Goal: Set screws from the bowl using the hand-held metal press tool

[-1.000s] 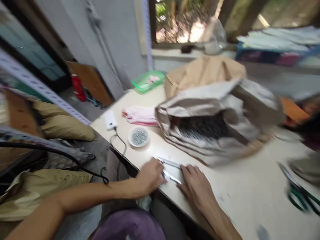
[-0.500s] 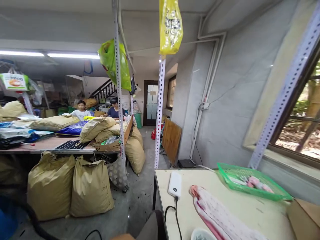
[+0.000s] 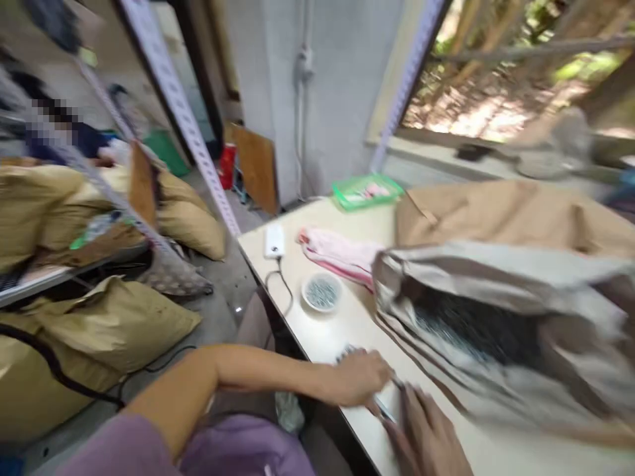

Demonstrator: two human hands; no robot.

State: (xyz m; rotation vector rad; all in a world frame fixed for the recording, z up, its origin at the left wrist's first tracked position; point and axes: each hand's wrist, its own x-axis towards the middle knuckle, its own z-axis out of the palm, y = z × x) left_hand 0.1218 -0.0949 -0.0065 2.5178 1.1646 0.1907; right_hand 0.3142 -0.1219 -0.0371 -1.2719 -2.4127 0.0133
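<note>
My left hand (image 3: 358, 377) is closed low over the near part of the pale table, its fingers curled round something I cannot make out. My right hand (image 3: 434, 433) lies just to its right, blurred, with thumb and fingers closing on something thin. A slim silvery piece (image 3: 385, 408) shows between the two hands; its kind is unclear. Small metallic bits (image 3: 346, 354) stick out past the left hand. Beyond it stands a white bowl (image 3: 339, 305) of small metal pieces. To the right, a large sack (image 3: 526, 264) gapes open, with dark, thin metallic pieces inside.
On the table (image 3: 292, 317) lie a white power bank (image 3: 274, 240) with a black cable, a folded pink cloth (image 3: 342, 251) and a green basket (image 3: 342, 198). Tan sacks (image 3: 114, 330) fill the floor at left. A co-worker (image 3: 64, 135) sits behind a perforated post (image 3: 183, 119).
My view has swung down and to the right. Both hands, my left forearm and the open sack have come into view; the bowl now shows whole.
</note>
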